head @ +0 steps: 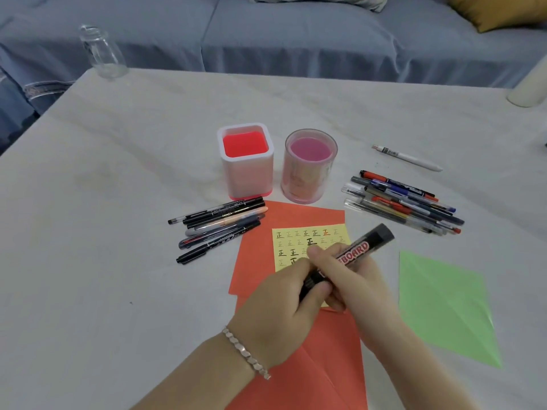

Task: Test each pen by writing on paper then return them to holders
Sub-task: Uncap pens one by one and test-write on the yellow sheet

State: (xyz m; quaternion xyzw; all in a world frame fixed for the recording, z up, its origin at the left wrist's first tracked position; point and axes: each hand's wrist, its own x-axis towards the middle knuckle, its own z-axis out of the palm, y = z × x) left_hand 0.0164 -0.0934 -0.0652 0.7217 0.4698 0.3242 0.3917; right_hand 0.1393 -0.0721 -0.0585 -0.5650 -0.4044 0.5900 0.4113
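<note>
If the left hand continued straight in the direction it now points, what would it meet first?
The right hand. It grips the same whiteboard marker just beyond the left hand, which points forward and to the right. The two hands look almost touching, though depth is hard to judge.

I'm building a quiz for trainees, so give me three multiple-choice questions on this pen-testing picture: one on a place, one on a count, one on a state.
1. The green paper lies: A. on the floor; B. on the table, right of the orange paper; C. on a chair.
2. Pen holders standing: A. one; B. two; C. four.
3. The whiteboard marker is: A. lying loose; B. in a holder; C. held in both hands.
Answers: B, flat beside the orange paper. B, a square holder and a round holder. C, left hand and right hand grip it.
</note>
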